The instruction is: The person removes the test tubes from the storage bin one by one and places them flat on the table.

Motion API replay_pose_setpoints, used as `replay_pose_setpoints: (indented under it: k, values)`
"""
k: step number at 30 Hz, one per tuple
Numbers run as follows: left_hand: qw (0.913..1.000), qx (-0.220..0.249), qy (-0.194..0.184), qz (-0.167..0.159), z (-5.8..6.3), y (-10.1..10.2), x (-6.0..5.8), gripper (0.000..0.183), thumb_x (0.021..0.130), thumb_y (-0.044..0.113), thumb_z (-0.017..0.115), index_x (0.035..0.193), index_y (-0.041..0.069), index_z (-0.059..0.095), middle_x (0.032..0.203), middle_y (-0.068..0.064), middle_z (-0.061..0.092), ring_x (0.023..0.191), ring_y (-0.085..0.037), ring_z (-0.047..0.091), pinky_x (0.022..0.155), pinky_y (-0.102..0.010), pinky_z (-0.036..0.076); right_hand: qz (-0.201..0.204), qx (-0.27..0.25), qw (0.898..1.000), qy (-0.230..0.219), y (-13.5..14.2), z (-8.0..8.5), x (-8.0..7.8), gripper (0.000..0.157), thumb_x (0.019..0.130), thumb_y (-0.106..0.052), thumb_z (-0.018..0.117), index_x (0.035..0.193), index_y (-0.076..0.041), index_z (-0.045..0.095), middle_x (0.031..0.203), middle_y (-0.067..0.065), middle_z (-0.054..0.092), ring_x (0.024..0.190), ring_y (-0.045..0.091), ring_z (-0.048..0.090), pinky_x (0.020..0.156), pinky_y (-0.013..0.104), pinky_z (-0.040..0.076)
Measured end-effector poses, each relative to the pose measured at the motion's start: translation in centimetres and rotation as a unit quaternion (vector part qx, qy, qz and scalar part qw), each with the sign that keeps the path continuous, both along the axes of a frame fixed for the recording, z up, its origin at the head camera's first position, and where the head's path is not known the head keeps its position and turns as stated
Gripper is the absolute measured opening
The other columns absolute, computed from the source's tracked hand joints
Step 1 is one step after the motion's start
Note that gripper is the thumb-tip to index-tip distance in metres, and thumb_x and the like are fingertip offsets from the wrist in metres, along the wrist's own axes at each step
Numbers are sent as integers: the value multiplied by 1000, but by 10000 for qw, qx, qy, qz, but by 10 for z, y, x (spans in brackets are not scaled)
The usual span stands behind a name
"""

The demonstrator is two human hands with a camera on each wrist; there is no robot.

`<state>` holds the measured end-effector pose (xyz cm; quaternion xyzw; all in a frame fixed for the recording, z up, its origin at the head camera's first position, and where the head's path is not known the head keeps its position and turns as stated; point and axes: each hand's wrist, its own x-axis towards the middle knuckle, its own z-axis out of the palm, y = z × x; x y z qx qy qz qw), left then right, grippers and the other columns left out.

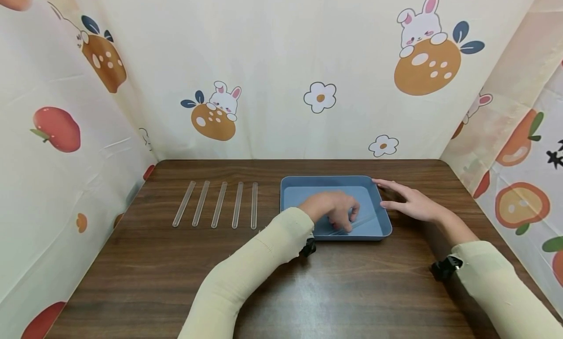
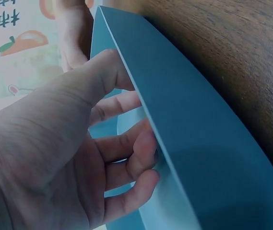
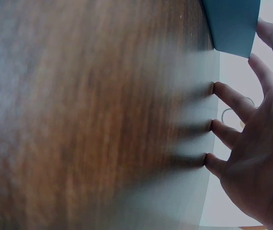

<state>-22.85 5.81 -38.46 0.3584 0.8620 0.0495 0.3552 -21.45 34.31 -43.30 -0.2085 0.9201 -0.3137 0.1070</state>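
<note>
A blue rectangular tray (image 1: 292, 195) stands on the table, and a thin clear tube (image 1: 366, 220) lies slantwise inside it. My left hand (image 1: 340, 212) reaches down into the tray, its fingertips pinching the tube near the front wall. In the left wrist view the curled fingers (image 2: 126, 167) are inside the tray wall (image 2: 189, 115), and the thumb tip is hidden behind its rim. Spread at the tray's right side is my right hand (image 1: 411, 202), with thumb and forefinger at the rim. The right wrist view shows its other fingertips (image 3: 218, 125) resting on the table.
Several similar clear tubes (image 1: 220, 204) lie side by side in a spaced row, left of the tray. The brown wooden table (image 1: 176, 280) is bordered at the back and both sides by printed cloth (image 1: 272, 60).
</note>
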Motion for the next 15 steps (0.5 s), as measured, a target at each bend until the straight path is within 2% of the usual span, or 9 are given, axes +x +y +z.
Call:
replay_pose_setpoints:
  k: [3,9,15]
  values:
    - [9999,13,71,-91,-3,0,0,19,110,32,74,100,23,61,78,6,70,66,-10,58,67,-25,46,11,10,10000,7,1,-1,0,71,112,-34,70,176,-26,39,181,24,40,170,65,17,125,88,22]
    - [9996,-58,53,-259,-10,1,0,58,112,36,71,59,21,51,59,7,62,52,-9,43,63,-23,39,6,28,10000,39,1,-1,1,71,112,-35,70,176,-27,40,181,24,41,170,66,17,125,87,22]
    - [9997,-10,-16,-234,-13,-1,1,63,112,36,71,56,22,47,56,6,56,49,-10,37,64,-24,40,-10,62,10000,64,1,-3,2,71,112,-35,70,176,-27,39,181,23,41,169,65,19,124,88,23]
